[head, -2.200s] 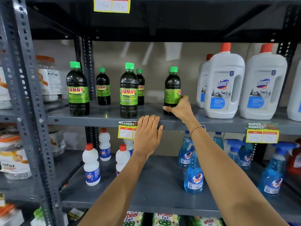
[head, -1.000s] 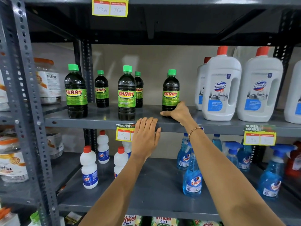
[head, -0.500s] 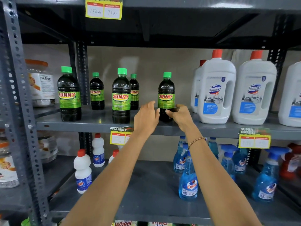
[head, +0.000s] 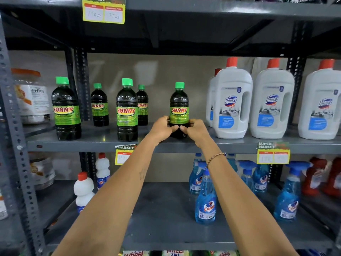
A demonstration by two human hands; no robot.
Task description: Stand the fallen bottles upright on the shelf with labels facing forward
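Grey steel shelf (head: 96,143) is my landmark, and as far as I can see nothing on it lies fallen: all five dark Sunny bottles stand upright with green caps up and labels forward. I judge the task nearly finished, with only a last squaring of the bottle in hand left.

Largest first, at the right end of the shelf stand the white Domex jugs (head: 233,102) with red caps; the blue panel text is too small to read. Next come the Sunny bottles at the left and middle, each label reading "SUNNY" in red on yellow over green.

Toward the middle of the shelf, just left of the Domex jugs, stands the Sunny bottle (head: 179,108) I am working on. My left hand (head: 162,129) and right hand (head: 195,129) both wrap its lower body, fingers closed on it, thumbs almost meeting in front.

Below the shelf, blue Colin spray bottles (head: 205,200) stand. On the shelf's front edge hang yellow price tags (head: 273,153) headed "SUPER MARKET"; the handwritten figures are unclear.
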